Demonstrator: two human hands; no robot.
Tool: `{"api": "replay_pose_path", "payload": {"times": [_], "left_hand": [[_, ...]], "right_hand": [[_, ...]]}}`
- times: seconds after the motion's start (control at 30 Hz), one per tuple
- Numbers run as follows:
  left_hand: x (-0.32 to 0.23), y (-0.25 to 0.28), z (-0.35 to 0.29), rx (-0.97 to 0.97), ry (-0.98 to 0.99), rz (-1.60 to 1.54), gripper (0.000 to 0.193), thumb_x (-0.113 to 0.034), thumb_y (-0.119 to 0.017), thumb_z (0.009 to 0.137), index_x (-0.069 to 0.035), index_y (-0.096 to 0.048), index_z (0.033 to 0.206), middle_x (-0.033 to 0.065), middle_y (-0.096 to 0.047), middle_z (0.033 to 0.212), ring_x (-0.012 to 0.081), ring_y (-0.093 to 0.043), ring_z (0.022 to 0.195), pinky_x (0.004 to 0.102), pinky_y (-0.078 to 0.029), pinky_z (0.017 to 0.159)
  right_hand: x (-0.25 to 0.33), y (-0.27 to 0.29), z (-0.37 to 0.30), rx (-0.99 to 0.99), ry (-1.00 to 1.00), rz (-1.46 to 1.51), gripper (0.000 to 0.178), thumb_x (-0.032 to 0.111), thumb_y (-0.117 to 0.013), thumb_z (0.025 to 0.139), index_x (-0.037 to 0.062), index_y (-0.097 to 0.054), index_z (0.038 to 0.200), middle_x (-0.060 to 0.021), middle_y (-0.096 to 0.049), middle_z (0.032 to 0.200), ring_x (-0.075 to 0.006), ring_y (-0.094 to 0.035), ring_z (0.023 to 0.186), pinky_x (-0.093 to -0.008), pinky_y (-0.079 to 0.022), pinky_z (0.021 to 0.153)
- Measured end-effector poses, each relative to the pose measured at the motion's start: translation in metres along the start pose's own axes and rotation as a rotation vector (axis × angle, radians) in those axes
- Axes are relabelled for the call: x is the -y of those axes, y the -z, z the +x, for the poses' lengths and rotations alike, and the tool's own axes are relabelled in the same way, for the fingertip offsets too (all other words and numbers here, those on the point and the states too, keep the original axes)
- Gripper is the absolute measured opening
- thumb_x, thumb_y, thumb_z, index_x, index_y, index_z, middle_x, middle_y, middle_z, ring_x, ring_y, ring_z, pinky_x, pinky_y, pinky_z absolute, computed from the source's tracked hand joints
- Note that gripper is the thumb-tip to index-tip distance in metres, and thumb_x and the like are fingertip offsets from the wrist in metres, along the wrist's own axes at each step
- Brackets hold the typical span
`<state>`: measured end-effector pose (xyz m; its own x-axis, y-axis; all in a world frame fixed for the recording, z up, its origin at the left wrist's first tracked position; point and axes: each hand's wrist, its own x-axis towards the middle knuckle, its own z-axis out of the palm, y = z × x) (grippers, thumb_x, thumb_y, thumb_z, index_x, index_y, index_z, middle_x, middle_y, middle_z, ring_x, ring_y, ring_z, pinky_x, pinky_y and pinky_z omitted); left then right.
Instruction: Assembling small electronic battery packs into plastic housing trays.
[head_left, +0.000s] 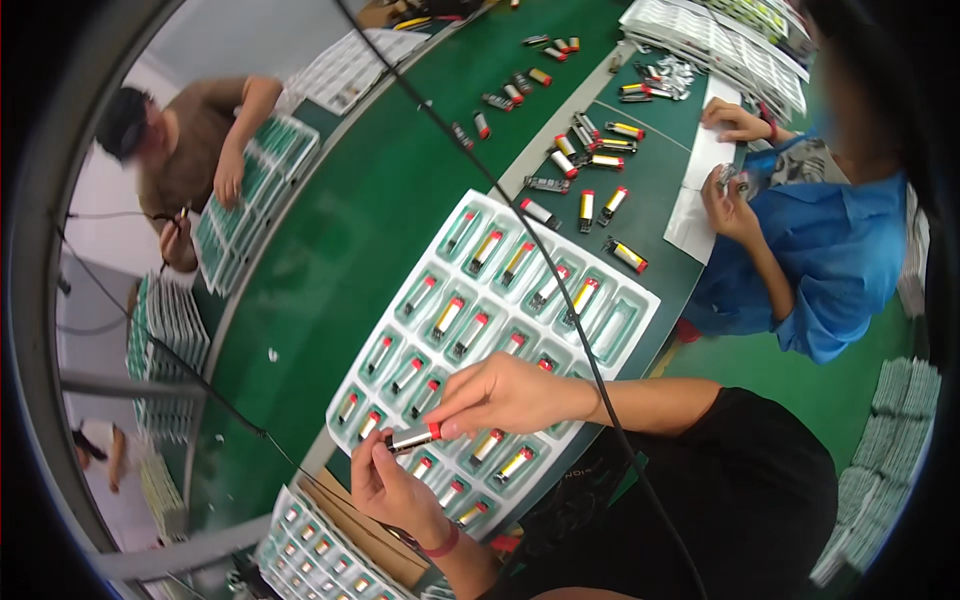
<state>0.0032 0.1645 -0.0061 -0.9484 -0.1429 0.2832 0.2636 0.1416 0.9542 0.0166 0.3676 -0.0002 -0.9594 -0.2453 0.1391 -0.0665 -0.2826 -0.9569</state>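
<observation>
Between my two hands is a small cylindrical battery (413,437) with a silver-grey body and a red end, held just above a white tray. The fingers of my right hand (515,395) pinch it at the red end. My left hand (395,490), with a red band at the wrist, grips its dark end from below. Beneath them the white moulded tray (645,303) lies aslant on the green table. Most of its visible pockets carry one red-ended battery each, while the pocket at its right corner (617,327) has none. My hands and forearm cover part of the tray.
Loose batteries (587,210) lie scattered beyond the tray. A co-worker in blue (825,250) sits at the right, handling a small part. Across the table another person (195,150) reaches over a tray. A black cable (500,190) crosses the view. A second filled tray (325,555) is at lower left.
</observation>
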Motion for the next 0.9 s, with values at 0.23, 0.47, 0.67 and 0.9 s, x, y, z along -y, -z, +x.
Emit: {"api": "replay_pose_path", "payload": {"times": [0.23,0.47,0.67,0.9], "left_hand": [[-0.008,-0.016,0.004,0.063,-0.062,-0.066,0.022,-0.008,-0.051,0.096,0.010,-0.062,0.105,0.0158,-0.064,0.100,0.0192,-0.061,0.090,0.0288,-0.049,0.083],[-0.006,-0.029,0.004,0.148,-0.112,-0.054,0.026,-0.012,-0.055,0.097,0.012,-0.061,0.106,0.0177,-0.063,0.101,0.0228,-0.062,0.091,0.0314,-0.050,0.084],[-0.014,-0.044,0.001,0.148,-0.282,0.077,0.021,-0.007,-0.057,0.095,0.011,-0.063,0.104,0.0173,-0.063,0.099,0.0232,-0.062,0.089,0.0332,-0.051,0.085],[-0.008,-0.048,-0.001,0.141,-0.190,0.000,0.029,-0.013,-0.054,0.099,0.012,-0.059,0.113,0.0193,-0.064,0.105,0.0209,-0.063,0.094,0.0296,-0.052,0.084]], "right_hand": [[-0.013,0.000,-0.013,-0.229,0.533,-0.395,0.020,0.009,-0.071,0.086,-0.0014,-0.070,0.103,-0.0121,-0.067,0.086,-0.0246,-0.065,0.072,-0.0325,-0.051,0.064],[-0.028,0.005,-0.035,-0.263,0.181,0.277,0.017,0.008,-0.064,0.089,-0.0019,-0.070,0.103,-0.0102,-0.068,0.088,-0.0148,-0.065,0.074,-0.0276,-0.052,0.067],[-0.011,0.011,-0.047,-0.352,0.201,-0.007,0.022,0.006,-0.067,0.089,-0.0017,-0.069,0.109,-0.0112,-0.067,0.096,-0.0148,-0.066,0.077,-0.0260,-0.053,0.071],[-0.015,0.015,-0.043,-0.371,0.292,0.049,0.023,0.008,-0.068,0.089,-0.0012,-0.069,0.110,-0.0094,-0.066,0.097,-0.0149,-0.067,0.083,-0.0256,-0.054,0.071]]}}
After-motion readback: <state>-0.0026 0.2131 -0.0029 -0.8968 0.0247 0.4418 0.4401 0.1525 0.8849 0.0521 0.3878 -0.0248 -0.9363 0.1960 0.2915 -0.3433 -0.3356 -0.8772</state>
